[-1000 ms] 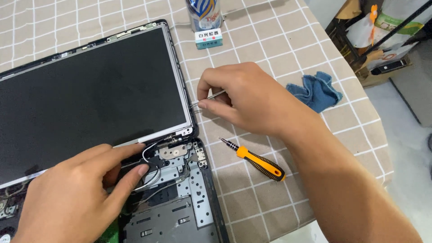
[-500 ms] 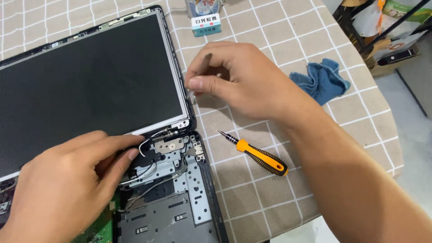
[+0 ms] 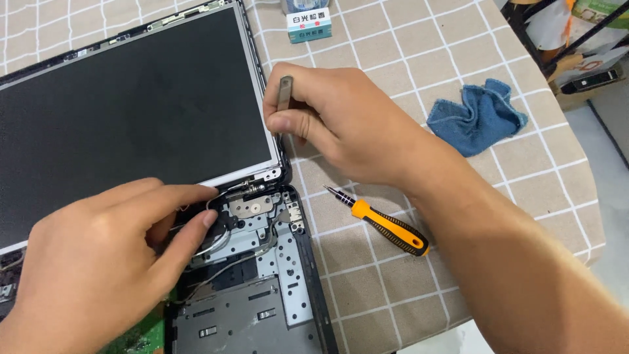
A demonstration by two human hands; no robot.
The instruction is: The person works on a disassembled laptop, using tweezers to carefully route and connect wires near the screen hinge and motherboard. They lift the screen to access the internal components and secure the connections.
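Metal strip (image 3: 285, 93) | now upright in R hand (image 3: 341, 121) | L hand (image 3: 111, 255) unmoved, hinge (image 3: 252, 196)

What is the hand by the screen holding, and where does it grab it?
The right hand pinches a small grey metal tool near its lower end, between thumb and fingers; its tip sticks up.

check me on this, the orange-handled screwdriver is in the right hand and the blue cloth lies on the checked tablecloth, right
Not quite. The head view shows the screwdriver lying on the tablecloth, untouched; the right hand pinches a thin metal tool. The blue cloth does lie there.
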